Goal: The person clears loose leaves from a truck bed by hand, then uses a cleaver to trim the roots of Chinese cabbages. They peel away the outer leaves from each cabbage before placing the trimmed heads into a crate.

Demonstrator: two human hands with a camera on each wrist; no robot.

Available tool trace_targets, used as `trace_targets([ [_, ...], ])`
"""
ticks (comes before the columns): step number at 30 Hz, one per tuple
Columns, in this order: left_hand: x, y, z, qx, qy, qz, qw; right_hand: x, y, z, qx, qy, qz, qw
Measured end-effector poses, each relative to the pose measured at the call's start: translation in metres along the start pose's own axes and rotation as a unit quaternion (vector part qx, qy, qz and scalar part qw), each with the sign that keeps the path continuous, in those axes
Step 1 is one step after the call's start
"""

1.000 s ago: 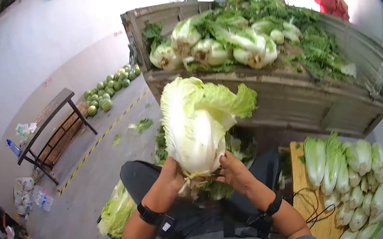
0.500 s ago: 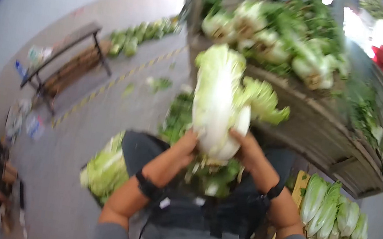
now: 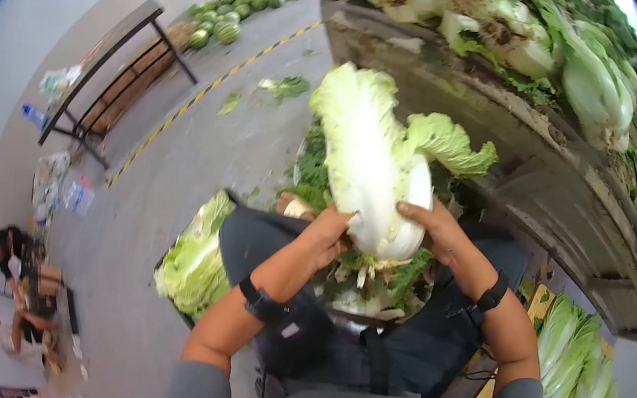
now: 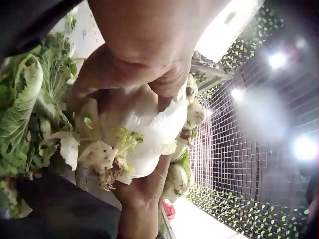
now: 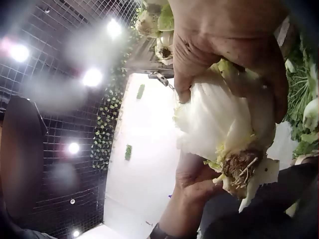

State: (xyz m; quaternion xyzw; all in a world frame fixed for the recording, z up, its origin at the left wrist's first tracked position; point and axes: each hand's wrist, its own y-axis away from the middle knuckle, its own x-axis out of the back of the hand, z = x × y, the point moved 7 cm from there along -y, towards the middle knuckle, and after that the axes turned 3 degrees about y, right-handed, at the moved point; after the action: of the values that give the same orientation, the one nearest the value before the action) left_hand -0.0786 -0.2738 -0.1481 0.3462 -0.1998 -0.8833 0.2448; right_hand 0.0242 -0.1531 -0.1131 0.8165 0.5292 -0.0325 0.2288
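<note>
A large napa cabbage is held up above the person's lap, its leafy top pointing away and its root end toward the body. The left hand grips its lower left side; the right hand grips the lower right, thumb across the white stalk. One outer leaf bends out to the right. In the right wrist view the brown root end shows between both hands. The left wrist view has the left hand over the cabbage, fingers partly hidden behind it.
A cart loaded with cabbages stands ahead at right. Between the legs lie loose leaves in a container. Stacked cabbages are at lower right, another cabbage at left. Beyond are a bench, melons and seated people.
The head view has swung, bringing the cart nearer and to the right. The cabbage has tipped back and turned, its bent leaf now hanging out right; both hands still grip it.
</note>
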Motion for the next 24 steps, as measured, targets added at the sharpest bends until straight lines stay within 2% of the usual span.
trace_targets([
  [3,0.008,-0.02,-0.002,-0.017,-0.004,-0.027,0.999,0.018,-0.025,0.004,0.021,0.041,-0.002,0.999],
  [5,0.024,-0.038,-0.018,0.017,0.015,-0.034,0.999,0.022,-0.035,0.007,0.014,0.074,-0.028,0.997],
  [6,0.028,-0.037,-0.02,0.022,0.004,0.003,1.0,0.022,-0.039,0.008,0.026,0.083,-0.039,0.995],
  [7,0.034,-0.042,-0.025,0.044,0.05,0.019,0.998,0.02,-0.043,0.007,0.04,0.089,-0.049,0.994],
  [9,0.042,-0.036,-0.025,0.005,0.035,0.072,0.997,0.023,-0.048,0.005,0.035,0.104,-0.079,0.991],
  [12,0.049,-0.033,-0.015,-0.043,-0.024,0.039,0.998,0.026,-0.048,0.004,0.034,0.101,-0.121,0.987],
  [15,0.039,-0.032,-0.003,-0.099,-0.039,-0.007,0.994,0.04,-0.038,0.01,0.062,0.106,-0.05,0.991],
  [16,0.03,-0.034,0.001,-0.115,-0.048,-0.051,0.991,0.043,-0.031,0.009,0.079,0.089,-0.034,0.992],
  [17,0.03,-0.038,-0.003,-0.071,-0.055,-0.008,0.996,0.047,-0.025,0.009,0.077,0.078,-0.018,0.994],
  [19,0.0,-0.039,0.004,0.021,-0.072,0.074,0.994,0.056,-0.012,0.013,0.073,0.054,0.017,0.996],
  [21,-0.014,-0.051,0.001,0.07,-0.056,0.131,0.987,0.063,-0.004,0.019,0.08,-0.005,0.06,0.995],
  [23,-0.004,-0.071,-0.015,0.077,0.033,0.143,0.986,0.062,0.003,0.027,0.054,-0.086,0.103,0.989],
  [24,-0.008,-0.081,-0.017,0.08,0.04,0.079,0.993,0.062,0.008,0.027,0.02,-0.137,0.129,0.982],
])
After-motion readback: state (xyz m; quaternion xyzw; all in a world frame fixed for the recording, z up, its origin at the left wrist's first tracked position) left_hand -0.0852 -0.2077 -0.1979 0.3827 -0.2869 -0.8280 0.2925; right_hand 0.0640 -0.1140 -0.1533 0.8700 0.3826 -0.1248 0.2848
